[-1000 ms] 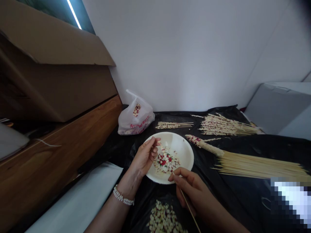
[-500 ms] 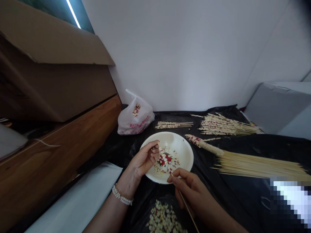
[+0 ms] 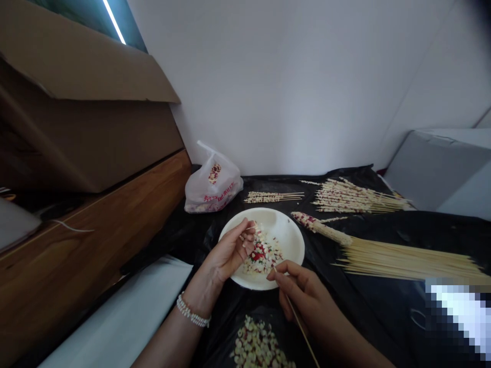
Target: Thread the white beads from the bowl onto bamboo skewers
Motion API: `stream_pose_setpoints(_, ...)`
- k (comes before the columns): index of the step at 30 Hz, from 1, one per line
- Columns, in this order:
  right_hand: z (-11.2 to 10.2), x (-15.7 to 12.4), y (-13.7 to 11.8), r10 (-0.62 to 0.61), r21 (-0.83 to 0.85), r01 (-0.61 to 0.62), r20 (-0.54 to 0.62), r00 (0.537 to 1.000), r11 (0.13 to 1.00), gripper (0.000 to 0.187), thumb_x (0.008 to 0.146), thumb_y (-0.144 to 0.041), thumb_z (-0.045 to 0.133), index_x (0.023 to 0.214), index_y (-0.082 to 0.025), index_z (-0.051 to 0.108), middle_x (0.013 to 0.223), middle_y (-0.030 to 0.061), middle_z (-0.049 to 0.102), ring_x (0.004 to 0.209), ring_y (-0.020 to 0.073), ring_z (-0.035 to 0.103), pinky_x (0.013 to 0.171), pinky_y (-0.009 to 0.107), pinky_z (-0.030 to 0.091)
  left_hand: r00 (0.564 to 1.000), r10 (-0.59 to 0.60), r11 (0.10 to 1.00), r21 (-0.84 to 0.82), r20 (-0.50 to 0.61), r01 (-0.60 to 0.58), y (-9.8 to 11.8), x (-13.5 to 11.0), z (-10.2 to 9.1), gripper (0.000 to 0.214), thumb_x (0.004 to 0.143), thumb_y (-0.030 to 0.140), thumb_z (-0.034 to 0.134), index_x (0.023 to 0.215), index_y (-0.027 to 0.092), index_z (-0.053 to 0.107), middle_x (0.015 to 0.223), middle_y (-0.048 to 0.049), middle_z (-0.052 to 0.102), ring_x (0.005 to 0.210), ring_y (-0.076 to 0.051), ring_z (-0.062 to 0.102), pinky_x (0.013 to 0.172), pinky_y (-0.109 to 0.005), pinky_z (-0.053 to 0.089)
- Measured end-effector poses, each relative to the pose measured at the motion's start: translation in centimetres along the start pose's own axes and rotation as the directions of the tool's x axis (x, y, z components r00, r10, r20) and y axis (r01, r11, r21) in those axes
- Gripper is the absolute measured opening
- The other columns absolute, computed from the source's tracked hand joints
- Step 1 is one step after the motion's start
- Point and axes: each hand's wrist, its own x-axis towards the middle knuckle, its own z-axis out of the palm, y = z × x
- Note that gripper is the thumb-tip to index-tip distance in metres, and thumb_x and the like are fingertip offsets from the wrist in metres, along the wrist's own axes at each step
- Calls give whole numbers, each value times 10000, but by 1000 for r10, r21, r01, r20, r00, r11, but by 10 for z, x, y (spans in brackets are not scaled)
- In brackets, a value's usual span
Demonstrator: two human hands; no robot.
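Observation:
My left hand is over the left side of a white bowl, its thumb and forefinger pinched together. A tiny pale thing shows at those fingertips, too small to name. Lower right, at the bowl's near rim, my right hand is closed round a thin bamboo skewer, which slants down toward me. Its upper end shows just past the fingertips. Inside the bowl lie small white and dark-red pieces like corn kernels, with a bright red patch among them. More pale kernel-like pieces are heaped in front.
Skewers strung with pieces lie at the back right, a smaller group behind the bowl. Bare skewers spread rightward. A tied plastic bag stands back left. A cardboard box is left; black sheeting covers the surface.
My left fingertips have shifted slightly right over the bowl. My right hand, with the skewer, has moved a little to the right. Both hands remain closed.

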Motion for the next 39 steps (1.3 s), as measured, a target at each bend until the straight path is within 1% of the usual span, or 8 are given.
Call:
stream_pose_setpoints(2,0,0,0,13,18,-13,3,1000,1000,366,864,-542,536,876,-176,532,401,-99,449,344,53,289,382,188,184,997,39,999,-4,-63,-39,1,2,-2,156,842,19,535,920,55,664,786,-86,664,668,-103,637,616,-174,543)
stream_pose_setpoints(4,0,0,0,11,20,-11,8,1000,1000,359,867,-538,537,871,-179,531,403,-100,450,343,51,290,381,186,191,994,59,998,14,-88,-58,1,5,-5,300,785,-91,476,968,54,665,913,-121,696,811,-136,676,755,-206,558)
stream_pose_setpoints(7,1,0,2,8,3,-8,6,1000,1000,357,877,-532,533,862,-176,544,415,-95,457,345,51,305,377,183,208,996,58,997,56,-71,-54,1,6,-9,409,735,-146,452,1020,62,658,1051,-151,697,958,-165,678,828,-204,542)
stream_pose_setpoints(13,2,-1,1,20,16,-21,24,1000,1000,371,873,-546,534,862,-176,551,418,-89,464,327,48,294,359,184,196,990,71,994,95,-122,-59,1,3,-5,355,794,-105,471,1070,43,638,1088,-181,698,930,-167,695,806,-198,555)
stream_pose_setpoints(23,3,0,4,23,21,-24,46,999,1000,402,866,-572,534,863,-170,549,411,-92,444,351,52,293,384,188,196,979,135,990,69,-152,-126,1,4,-4,231,861,-2,543,1044,70,664,1068,-151,709,903,-154,700,747,-172,569)
stream_pose_setpoints(30,4,-2,2,28,10,-29,40,999,1000,410,857,-585,541,841,-175,545,411,-88,451,348,52,292,382,186,200,981,153,988,-4,-122,-154,2,5,-7,202,857,-20,534,968,71,676,959,-112,715,670,-68,657,628,-118,552)
stream_pose_setpoints(35,3,0,4,47,33,-49,55,997,998,437,840,-616,548,857,-180,543,407,-95,455,319,48,277,357,183,181,980,133,991,12,-149,-133,4,4,-5,233,854,-29,514,1007,61,665,983,-120,702,818,-113,681,728,-161,563)
stream_pose_setpoints(39,3,0,7,32,42,-34,54,998,999,457,834,-634,547,853,-177,541,403,-94,454,326,51,293,356,179,188,990,100,995,33,-102,-97,3,5,-8,319,815,-71,515,1065,72,654,1059,-127,694,892,-132,682,781,-181,558)
